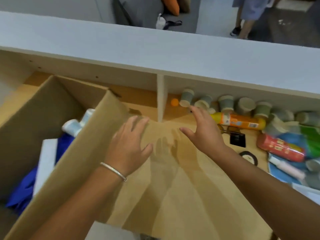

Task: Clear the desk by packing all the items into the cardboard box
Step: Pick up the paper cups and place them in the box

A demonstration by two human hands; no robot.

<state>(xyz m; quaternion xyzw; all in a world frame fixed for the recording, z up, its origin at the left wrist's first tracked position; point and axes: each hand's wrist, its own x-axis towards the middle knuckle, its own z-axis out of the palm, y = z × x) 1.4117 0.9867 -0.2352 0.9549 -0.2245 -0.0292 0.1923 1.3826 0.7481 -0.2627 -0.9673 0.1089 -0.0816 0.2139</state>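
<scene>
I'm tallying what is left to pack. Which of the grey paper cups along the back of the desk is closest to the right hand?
The second cup from the left, lying just beyond the right hand's fingertips; the other cups sit farther off.

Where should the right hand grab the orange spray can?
Around the middle of the orange spray can, coming from above. It lies on its side across the desk, cups crowd its far side, and the open right hand hovers just left of it.

head-worn view, looking down, close over desk (173,179)
</scene>
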